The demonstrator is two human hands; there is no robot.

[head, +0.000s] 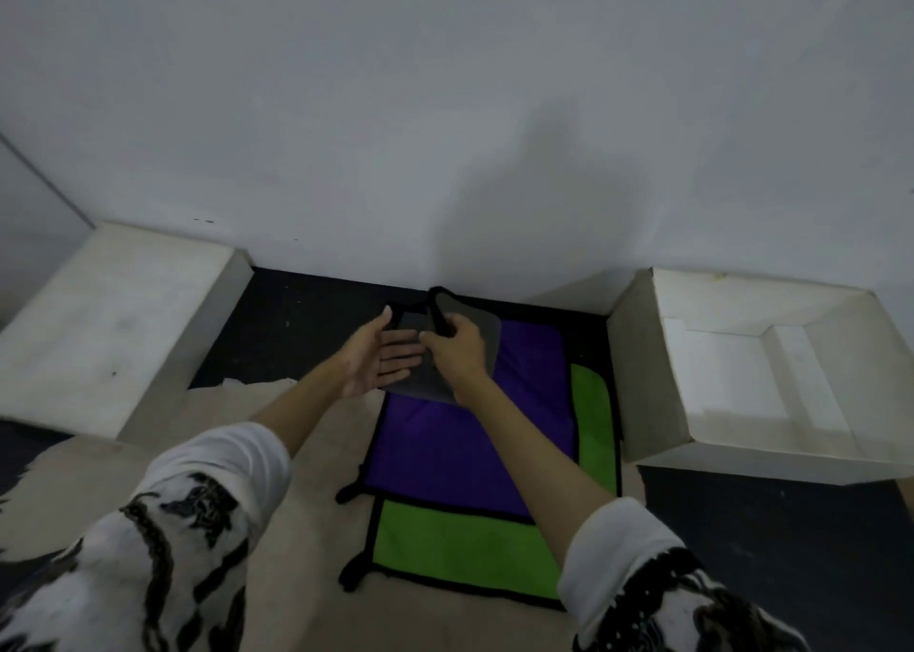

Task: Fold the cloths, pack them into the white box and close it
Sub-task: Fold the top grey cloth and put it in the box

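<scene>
Hands (425, 349) on grey cloth (487, 330), no writing legible

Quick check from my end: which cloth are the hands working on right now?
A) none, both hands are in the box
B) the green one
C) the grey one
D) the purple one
C: the right hand pinches the black-edged corner of the grey cloth, with the left hand held open against it, above the flat purple cloth and green cloth.
</scene>
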